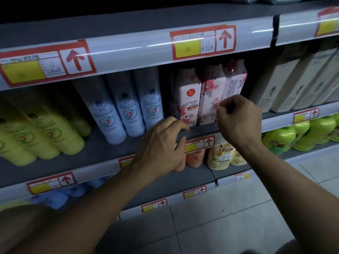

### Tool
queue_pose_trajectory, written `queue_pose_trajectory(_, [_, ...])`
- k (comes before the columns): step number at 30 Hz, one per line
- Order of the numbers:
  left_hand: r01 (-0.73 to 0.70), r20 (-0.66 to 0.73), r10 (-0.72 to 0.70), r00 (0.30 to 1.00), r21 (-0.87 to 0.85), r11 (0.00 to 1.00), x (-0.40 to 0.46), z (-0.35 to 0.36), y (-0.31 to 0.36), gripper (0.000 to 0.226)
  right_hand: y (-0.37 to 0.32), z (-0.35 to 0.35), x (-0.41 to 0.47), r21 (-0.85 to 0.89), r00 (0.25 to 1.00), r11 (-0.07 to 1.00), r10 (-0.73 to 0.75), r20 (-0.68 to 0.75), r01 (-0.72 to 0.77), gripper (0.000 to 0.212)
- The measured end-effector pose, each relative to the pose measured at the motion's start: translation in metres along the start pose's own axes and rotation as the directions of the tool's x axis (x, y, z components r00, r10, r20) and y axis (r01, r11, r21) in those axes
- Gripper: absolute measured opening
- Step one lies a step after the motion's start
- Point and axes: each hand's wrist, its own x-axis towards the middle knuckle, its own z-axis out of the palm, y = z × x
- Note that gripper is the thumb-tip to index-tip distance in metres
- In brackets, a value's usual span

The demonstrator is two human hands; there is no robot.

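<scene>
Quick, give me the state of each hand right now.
Left hand: fingers curled over the shelf edge, thumb on its front.
Right hand: pinching a pink flowered bottle.

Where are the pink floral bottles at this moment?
In the head view, the pink floral bottles stand right of centre on the middle shelf, between the white bottles and the beige cartons, just behind the right hand.
</scene>
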Motion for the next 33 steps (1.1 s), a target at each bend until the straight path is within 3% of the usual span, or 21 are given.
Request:
queue_pose_trajectory(8, [0.068,-0.071,-0.076,0.995,-0.114,0.991,0.011,0.016,0.014,0.012,0.024,-0.02,0.009,0.074,0.998,0.997,-0.007,0.062,0.003,0.014])
queue_pose_trajectory(12, [0.071,-0.158,-0.083,0.984,-0.081,0.994,0.035,0.013,0.026,0.013,0.024,-0.028,0.013,0.147,0.997,0.988,0.035,0.064,-0.044,0.013])
queue_pose_trajectory(16, [0.051,-0.284,-0.065,0.957,-0.056,0.997,0.063,0.011,0.051,0.016,0.023,-0.036,0.026,0.196,0.995,0.976,0.1,-0.026,-0.093,0.023])
queue_pose_trajectory(19, [0.124,-0.356,-0.139,0.924,-0.066,0.99,0.085,0.013,0.065,0.02,0.019,-0.04,0.037,0.235,0.991,0.967,0.118,-0.068,-0.099,0.03])
queue_pose_trajectory(21, [0.207,-0.347,-0.219,0.912,-0.071,0.976,0.1,0.014,0.071,0.014,0.015,-0.038,0.043,0.283,0.993,0.956,0.102,-0.062,-0.081,0.035])
queue_pose_trajectory(25, [0.341,-0.287,-0.369,0.884,-0.143,0.929,0.124,0.016,0.075,0.038,0.007,-0.03,0.053,0.328,0.999,0.945,0.03,-0.024,-0.021,0.045])
queue_pose_trajectory(33, [0.487,-0.083,-0.5,0.862,-0.139,0.862,0.145,0.012,0.077,0.035,-0.011,-0.013,0.072,0.434,0.997,0.898,0.08,0.007,-0.075,0.054])
